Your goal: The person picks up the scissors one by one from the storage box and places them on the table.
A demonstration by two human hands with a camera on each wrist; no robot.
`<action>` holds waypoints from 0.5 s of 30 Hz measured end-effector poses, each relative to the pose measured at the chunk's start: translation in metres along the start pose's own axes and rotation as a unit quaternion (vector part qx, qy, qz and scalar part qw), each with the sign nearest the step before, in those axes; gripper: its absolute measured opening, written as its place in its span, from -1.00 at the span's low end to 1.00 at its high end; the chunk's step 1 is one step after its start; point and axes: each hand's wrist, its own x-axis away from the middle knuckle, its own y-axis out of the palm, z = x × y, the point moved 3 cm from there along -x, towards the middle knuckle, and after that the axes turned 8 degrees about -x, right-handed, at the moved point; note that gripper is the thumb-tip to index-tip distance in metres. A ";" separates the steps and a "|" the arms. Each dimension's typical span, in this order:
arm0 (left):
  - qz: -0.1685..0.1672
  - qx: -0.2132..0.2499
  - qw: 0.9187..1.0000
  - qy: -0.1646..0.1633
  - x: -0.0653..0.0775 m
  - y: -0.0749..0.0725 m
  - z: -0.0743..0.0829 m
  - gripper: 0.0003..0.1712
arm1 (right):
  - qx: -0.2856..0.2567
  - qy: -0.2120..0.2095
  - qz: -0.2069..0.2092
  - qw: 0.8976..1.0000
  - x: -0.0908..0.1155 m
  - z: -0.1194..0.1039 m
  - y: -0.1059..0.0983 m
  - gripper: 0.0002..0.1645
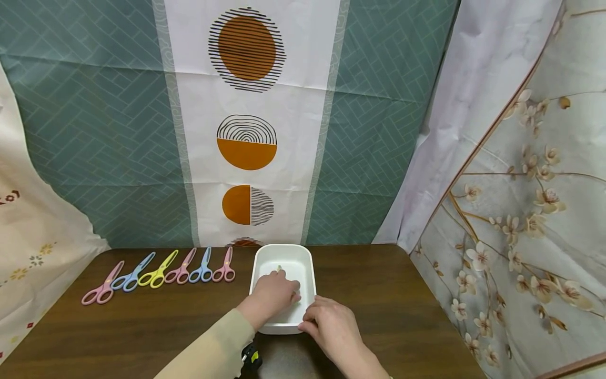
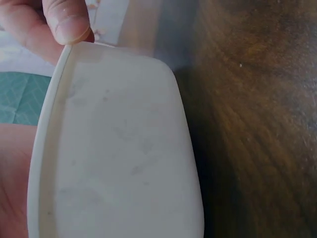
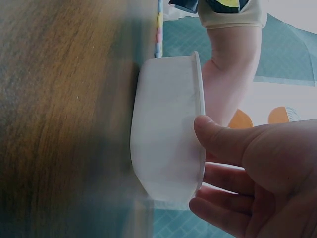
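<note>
A white plastic bin (image 1: 280, 328) stands at the middle of the table. My left hand (image 1: 273, 296) reaches down inside it, palm down with fingers bent. Just past those fingers a small yellowish tip (image 1: 279, 268) shows; the rest of it is hidden under the hand, so whether the fingers grip it cannot be seen. My right hand (image 1: 331, 322) holds the bin's near right corner, thumb on the near side and fingers along the right side. The right wrist view shows this thumb (image 3: 207, 130) against the bin's outer wall (image 3: 166, 124). Only the bin's outside appears in the left wrist view.
To the left on the brown wooden table (image 1: 379, 295) lies a row of several scissors, among them a yellow pair (image 1: 158, 271), a blue pair (image 1: 202, 269) and a pink pair (image 1: 224, 268). Patterned cloth (image 1: 379, 158) hangs behind the table and at both sides.
</note>
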 end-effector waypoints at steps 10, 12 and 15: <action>-0.010 -0.005 1.000 0.005 0.002 0.007 0.000 -0.77 | 0.008 -0.001 -0.007 1.000 0.000 0.000 0.000 -0.80; -0.008 -0.007 1.000 0.002 0.002 0.008 0.000 -0.74 | 0.008 -0.003 -0.004 1.000 0.000 0.000 0.000 -0.80; -0.011 -0.006 1.000 -0.004 0.003 0.008 0.000 -0.69 | 0.008 -0.003 -0.003 1.000 0.000 -0.001 0.000 -0.80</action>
